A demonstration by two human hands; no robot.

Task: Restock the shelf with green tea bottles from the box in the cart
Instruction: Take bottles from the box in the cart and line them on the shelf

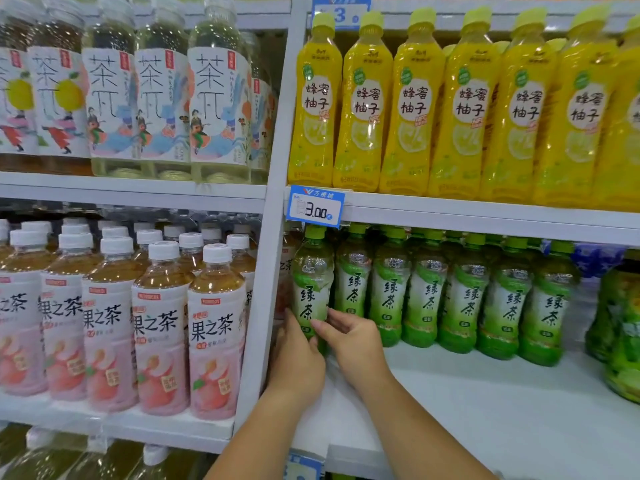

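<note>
A green tea bottle (311, 282) with a green cap stands upright at the left end of the middle right shelf (485, 410), close to the white upright post. My left hand (296, 362) wraps its lower left side and my right hand (349, 337) grips its lower right side. To its right runs a row of several matching green tea bottles (460, 299), set back on the shelf board. The bottle's base is hidden behind my hands. The box and the cart are out of view.
Yellow honey-pomelo bottles (415, 109) fill the shelf above, with a blue 3.00 price tag (315, 206) on its edge. Pink peach tea bottles (156, 323) stand left of the white post (270, 271). Other green packs (620, 323) sit far right. Bare shelf board lies before the row.
</note>
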